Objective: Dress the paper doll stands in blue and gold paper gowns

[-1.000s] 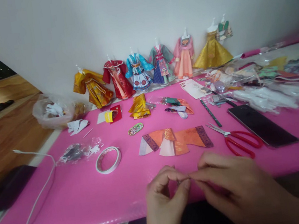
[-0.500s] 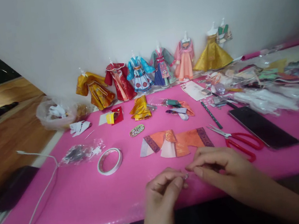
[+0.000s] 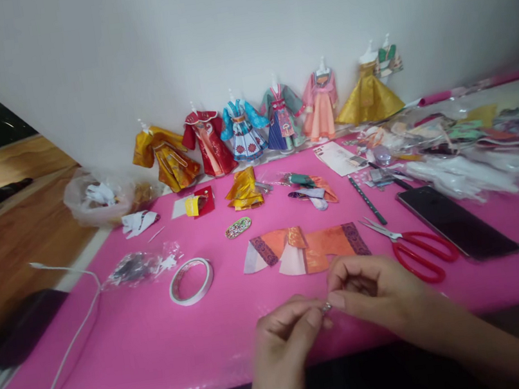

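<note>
Pinching a tiny shiny piece (image 3: 326,307) between both hands, left hand (image 3: 281,341) and right hand (image 3: 376,291) together, I could drop it off the counter (image 3: 140,342) edge at 6 o'clock.

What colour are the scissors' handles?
Red; the scissors lie on the pink mat, clearest in the head view.

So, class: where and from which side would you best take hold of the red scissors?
Grip the red scissors by the red loop handles, coming from the near right. The loops point toward the table's near edge beside the right hand; the blades point away, up-left, toward the black pen.
</note>
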Motion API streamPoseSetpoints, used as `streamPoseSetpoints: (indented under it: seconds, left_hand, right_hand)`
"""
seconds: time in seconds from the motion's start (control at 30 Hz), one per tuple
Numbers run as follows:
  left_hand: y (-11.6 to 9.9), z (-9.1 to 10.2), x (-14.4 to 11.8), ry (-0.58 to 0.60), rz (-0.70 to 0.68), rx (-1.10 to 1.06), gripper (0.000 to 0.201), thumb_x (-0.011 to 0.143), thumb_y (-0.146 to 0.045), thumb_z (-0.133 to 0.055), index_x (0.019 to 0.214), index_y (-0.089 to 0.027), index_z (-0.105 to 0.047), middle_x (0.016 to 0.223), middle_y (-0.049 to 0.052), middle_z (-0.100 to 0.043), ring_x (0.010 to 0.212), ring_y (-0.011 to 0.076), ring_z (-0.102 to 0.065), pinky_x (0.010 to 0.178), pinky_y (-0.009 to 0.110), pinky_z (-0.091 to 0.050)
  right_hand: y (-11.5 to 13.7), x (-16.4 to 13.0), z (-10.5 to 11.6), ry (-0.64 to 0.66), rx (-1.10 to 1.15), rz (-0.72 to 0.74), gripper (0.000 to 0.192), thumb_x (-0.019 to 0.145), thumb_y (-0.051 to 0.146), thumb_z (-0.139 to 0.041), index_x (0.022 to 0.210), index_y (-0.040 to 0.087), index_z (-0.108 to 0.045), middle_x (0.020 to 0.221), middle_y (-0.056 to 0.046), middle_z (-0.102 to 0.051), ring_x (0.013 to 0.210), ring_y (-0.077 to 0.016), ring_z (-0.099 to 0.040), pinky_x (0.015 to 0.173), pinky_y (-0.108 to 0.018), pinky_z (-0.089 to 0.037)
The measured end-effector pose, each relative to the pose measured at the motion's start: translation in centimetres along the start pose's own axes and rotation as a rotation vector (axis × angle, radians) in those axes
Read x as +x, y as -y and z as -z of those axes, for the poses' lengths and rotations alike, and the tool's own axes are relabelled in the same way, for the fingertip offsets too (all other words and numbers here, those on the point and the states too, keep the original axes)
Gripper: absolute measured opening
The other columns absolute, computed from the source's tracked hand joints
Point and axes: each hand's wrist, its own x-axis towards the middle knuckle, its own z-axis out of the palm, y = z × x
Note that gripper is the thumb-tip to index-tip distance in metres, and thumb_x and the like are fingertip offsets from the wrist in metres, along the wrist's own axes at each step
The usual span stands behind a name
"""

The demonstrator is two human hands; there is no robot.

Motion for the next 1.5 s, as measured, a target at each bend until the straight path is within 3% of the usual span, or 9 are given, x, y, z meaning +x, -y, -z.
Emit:
streamPoseSetpoints:
  seconds: [0.17, 0.3, 0.47, 0.63, 0.87, 1.27, 1.5]
  left_hand:
    - [0.0, 0.0, 0.0, 0.013, 0.061, -0.007, 0.014, 0.077, -0.032, -0.076, 0.081, -0.019, -0.079, 0.078, 0.005, -0.074, 0.077, 0.0169, -0.063, 0.077, 0.028, -0.049]
    - [0.0, 0.1, 0.1, 0.013, 0.075, -0.013, 0.021, 0.073, -0.033, -0.08, 0.09, -0.021, -0.079, 0.082, 0.005, -0.076, 0.078, 0.0187, -0.067, 0.08, 0.032, -0.052]
    - [0.2, 0.8, 0.9, -0.021, 0.092, 0.031, 0.039, 0.063, -0.037, -0.087, 0.097, -0.02, -0.077, 0.076, 0.004, -0.074, 0.073, 0.0187, -0.069, 0.076, 0.032, -0.054]
    - [0.4, 1.3, 1.4, -0.031, 0.078, 0.038, 0.031, 0.061, -0.038, -0.088, 0.082, -0.018, -0.078, 0.072, 0.005, -0.075, 0.069, 0.018, -0.069, 0.072, 0.031, -0.055]
    - [1.0, 2.0, 1.5, -0.009, 0.119, 0.039, 0.031, 0.063, -0.036, -0.088, 0.084, -0.017, -0.076, 0.075, 0.005, -0.078, 0.073, 0.0172, -0.072, 0.074, 0.028, -0.054]
    - [1.3, 2.6, 1.3, 0.048, 0.179, 0.077, 0.034, 0.066, -0.036, -0.087, 0.091, -0.016, -0.075, 0.076, 0.004, -0.078, 0.07, 0.0143, -0.071, 0.069, 0.022, -0.052]
    - [1.7, 2.6, 1.5, 0.067, 0.207, 0.067, 0.038, 0.064, -0.038, -0.088, 0.093, -0.018, -0.074, 0.073, 0.001, -0.077, 0.072, 0.0132, -0.071, 0.067, 0.02, -0.05]
  right_hand:
    - [0.4, 0.0, 0.2, -0.006, -0.191, 0.13, 0.014, 0.087, 0.023, -0.056, 0.073, 0.02, -0.058, 0.066, 0.005, -0.049, 0.058, -0.0106, -0.042, 0.052, -0.023, -0.034]
    - [0.7, 0.0, 0.5, -0.015, -0.343, 0.226, 0.015, 0.088, 0.019, -0.054, 0.073, 0.02, -0.055, 0.068, 0.004, -0.051, 0.06, -0.0114, -0.046, 0.053, -0.023, -0.036]
    - [0.9, 0.4, 1.1, -0.07, -0.301, 0.229, 0.015, 0.09, 0.026, -0.052, 0.076, 0.021, -0.054, 0.069, 0.004, -0.049, 0.06, -0.0125, -0.045, 0.054, -0.025, -0.037]
    - [1.0, 1.3, 2.7, -0.101, -0.274, 0.225, 0.015, 0.089, 0.03, -0.053, 0.077, 0.021, -0.055, 0.069, 0.003, -0.051, 0.063, -0.0131, -0.048, 0.056, -0.025, -0.04]
    - [0.3, 2.6, 4.8, -0.091, -0.334, 0.134, 0.019, 0.09, 0.036, -0.053, 0.081, 0.02, -0.057, 0.068, 0.004, -0.051, 0.062, -0.013, -0.048, 0.056, -0.025, -0.038]
    - [-0.5, 3.4, 5.1, -0.111, -0.387, 0.165, 0.015, 0.087, 0.031, -0.054, 0.079, 0.019, -0.058, 0.07, 0.002, -0.056, 0.064, -0.0137, -0.05, 0.058, -0.026, -0.04]
    - [0.6, 2.7, 5.1, -0.089, -0.39, 0.136, 0.019, 0.087, 0.037, -0.053, 0.077, 0.021, -0.056, 0.07, 0.001, -0.054, 0.065, -0.0157, -0.05, 0.06, -0.028, -0.04]
